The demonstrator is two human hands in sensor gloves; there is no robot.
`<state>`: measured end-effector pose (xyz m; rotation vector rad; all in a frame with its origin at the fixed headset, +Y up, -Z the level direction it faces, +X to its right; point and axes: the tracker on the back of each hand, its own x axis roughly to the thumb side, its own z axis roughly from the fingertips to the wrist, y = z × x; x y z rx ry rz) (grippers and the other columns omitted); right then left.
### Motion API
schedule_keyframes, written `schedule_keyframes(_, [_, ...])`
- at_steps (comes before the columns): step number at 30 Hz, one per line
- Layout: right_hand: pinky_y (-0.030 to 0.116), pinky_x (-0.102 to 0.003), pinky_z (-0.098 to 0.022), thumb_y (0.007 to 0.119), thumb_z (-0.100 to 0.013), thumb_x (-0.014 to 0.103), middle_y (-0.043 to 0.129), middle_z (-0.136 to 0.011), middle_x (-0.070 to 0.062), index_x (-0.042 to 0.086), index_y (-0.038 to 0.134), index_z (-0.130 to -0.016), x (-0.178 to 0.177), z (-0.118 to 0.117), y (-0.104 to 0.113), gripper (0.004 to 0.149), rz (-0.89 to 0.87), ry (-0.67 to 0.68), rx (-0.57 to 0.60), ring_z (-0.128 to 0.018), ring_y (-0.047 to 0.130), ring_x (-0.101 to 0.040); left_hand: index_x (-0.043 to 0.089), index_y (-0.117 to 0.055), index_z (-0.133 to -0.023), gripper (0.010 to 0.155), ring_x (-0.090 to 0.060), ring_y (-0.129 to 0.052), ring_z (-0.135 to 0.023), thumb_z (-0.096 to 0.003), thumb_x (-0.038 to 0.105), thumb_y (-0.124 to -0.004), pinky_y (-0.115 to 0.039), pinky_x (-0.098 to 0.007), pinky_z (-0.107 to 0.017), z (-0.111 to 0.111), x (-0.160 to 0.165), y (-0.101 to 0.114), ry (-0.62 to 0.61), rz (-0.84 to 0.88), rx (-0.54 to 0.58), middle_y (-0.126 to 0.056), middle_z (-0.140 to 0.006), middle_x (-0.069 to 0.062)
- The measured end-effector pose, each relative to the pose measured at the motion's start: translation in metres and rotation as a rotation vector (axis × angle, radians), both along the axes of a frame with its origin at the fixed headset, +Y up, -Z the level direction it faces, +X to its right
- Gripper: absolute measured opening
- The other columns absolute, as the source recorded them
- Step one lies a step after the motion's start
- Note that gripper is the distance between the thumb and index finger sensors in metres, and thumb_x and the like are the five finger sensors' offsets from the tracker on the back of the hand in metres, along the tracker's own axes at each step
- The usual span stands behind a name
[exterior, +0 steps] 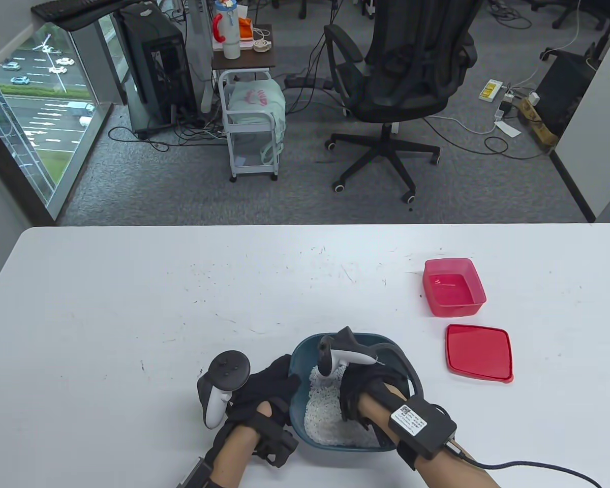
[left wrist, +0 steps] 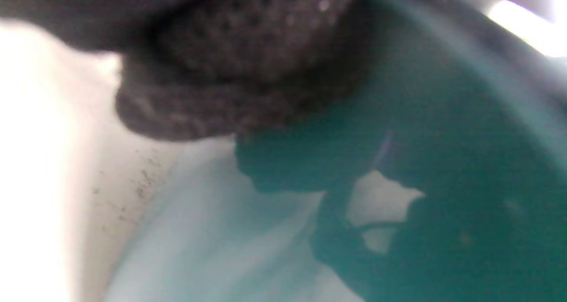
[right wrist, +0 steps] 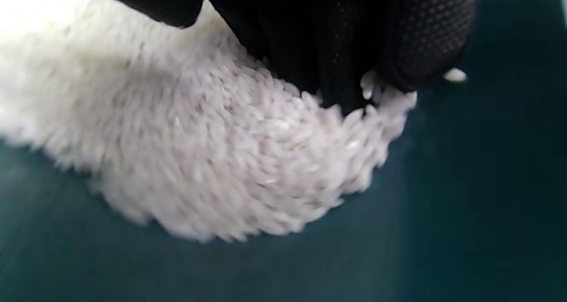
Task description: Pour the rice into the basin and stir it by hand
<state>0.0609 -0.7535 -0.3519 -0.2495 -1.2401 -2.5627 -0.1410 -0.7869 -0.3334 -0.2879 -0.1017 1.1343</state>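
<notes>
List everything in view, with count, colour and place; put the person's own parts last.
basin: one, dark teal, near table edge, centre
rice: one pile, white, inside the basin
container: one, red, empty, right side of table
lid: one, red, flat on table, nearer than the container
table: one, white
office chair: one, black, on floor beyond table
cart: one, white, on floor beyond table
left hand: black glove, grips the basin's left rim
right hand: black glove, fingers in the rice
</notes>
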Motion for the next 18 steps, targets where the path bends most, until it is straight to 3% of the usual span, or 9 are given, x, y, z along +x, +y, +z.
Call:
schedule_keyframes(3, [0.087, -0.056, -0.018, 0.078, -0.033, 0.038, 0.11, -0.047, -0.03, -0.013, 0.093, -0.065, -0.003, 0.007, -0.004, 0.062, -0.058, 0.004, -0.104, -0.029, 0.108, -0.048, -0.001, -0.067, -0.103, 0.064, -0.015, -0.108, -0.004, -0.0487, 0.029, -0.084, -0.096, -0.024, 0.003, 0.0, 0.0, 0.0, 0.007, 0.0, -0.002, -0.083, -0.092, -0.031])
schedule_keyframes(5, [0.087, -0.057, -0.018, 0.079, -0.033, 0.038, 0.11, -0.046, -0.031, -0.013, 0.093, -0.064, -0.005, 0.009, -0.006, 0.062, -0.191, -0.003, -0.189, -0.029, 0.107, -0.049, -0.001, -0.067, -0.103, 0.064, -0.015, -0.108, -0.004, -0.0487, 0.029, -0.084, -0.096, -0.024, 0.004, 0.001, 0.0, 0.0, 0.012, -0.001, -0.003, -0.083, -0.092, -0.031])
schedule_keyframes(8, [0.087, -0.059, -0.023, 0.078, -0.034, 0.038, 0.107, -0.054, -0.031, -0.011, 0.092, -0.07, -0.006, 0.006, -0.003, 0.063, -0.454, 0.001, -0.288, -0.037, 0.106, -0.051, 0.0, -0.067, -0.103, 0.064, -0.015, -0.108, -0.004, -0.0488, 0.029, -0.083, -0.096, -0.024, 0.003, 0.001, 0.0, 0.0, 0.013, -0.01, -0.011, -0.083, -0.092, -0.031])
schedule_keyframes(12, [0.082, -0.063, -0.041, 0.079, -0.034, 0.037, 0.096, -0.076, -0.029, -0.006, 0.082, -0.083, -0.003, 0.0, -0.005, 0.065, -0.75, -0.101, -0.456, -0.062, 0.096, -0.052, 0.0, -0.066, -0.104, 0.064, -0.015, -0.108, -0.007, -0.0491, 0.03, -0.083, -0.097, -0.024, 0.002, 0.0, 0.0, -0.001, -0.001, 0.005, -0.021, -0.082, -0.093, -0.031])
schedule_keyframes(15, [0.071, -0.064, -0.05, 0.077, -0.036, 0.037, 0.079, -0.089, -0.027, 0.0, 0.07, -0.091, -0.006, -0.005, -0.005, 0.067, -0.851, -0.121, -0.468, -0.076, 0.082, -0.05, 0.0, -0.065, -0.104, 0.065, -0.016, -0.108, -0.007, -0.0492, 0.03, -0.082, -0.096, -0.025, 0.002, 0.0, 0.0, 0.0, -0.018, 0.005, -0.015, -0.081, -0.093, -0.031])
schedule_keyframes(18, [0.062, -0.065, -0.056, 0.075, -0.037, 0.037, 0.065, -0.097, -0.022, 0.005, 0.062, -0.095, -0.007, -0.014, -0.001, 0.068, -0.838, -0.128, -0.38, -0.087, 0.065, -0.046, 0.0, -0.065, -0.104, 0.065, -0.016, -0.108, -0.007, -0.0492, 0.029, -0.083, -0.097, -0.025, 0.002, 0.0, 0.0, 0.0, -0.023, 0.011, -0.015, -0.081, -0.093, -0.032])
